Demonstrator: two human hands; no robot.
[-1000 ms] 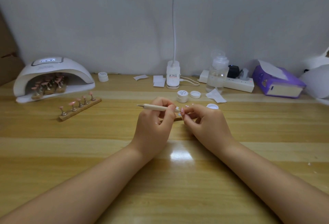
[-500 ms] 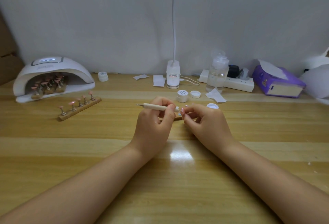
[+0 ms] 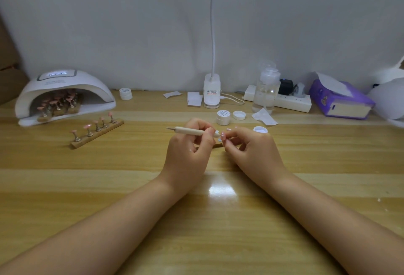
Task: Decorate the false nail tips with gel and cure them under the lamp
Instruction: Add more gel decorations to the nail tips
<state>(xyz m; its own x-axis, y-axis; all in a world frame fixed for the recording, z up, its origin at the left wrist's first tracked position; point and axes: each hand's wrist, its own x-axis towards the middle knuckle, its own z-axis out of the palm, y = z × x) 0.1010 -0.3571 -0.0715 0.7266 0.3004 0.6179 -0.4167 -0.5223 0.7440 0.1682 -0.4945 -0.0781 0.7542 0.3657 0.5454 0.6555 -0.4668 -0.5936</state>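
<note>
Seemingly, dotting pen (image 3: 193,131) in left hand (image 3: 189,150), tip at nail tip (image 3: 223,136).

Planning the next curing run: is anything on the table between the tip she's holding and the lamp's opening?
Yes. The wooden holder strip with pink tips lies before the lamp, whose opening already holds stands.

Both forearms bare to the lower frame edge — no sleeves, watch or bracelets seen; left hand (image 3: 188,150) at 11 o'clock of frame centre, right hand (image 3: 251,152) at 1 o'clock — no gloves or rings.
</note>
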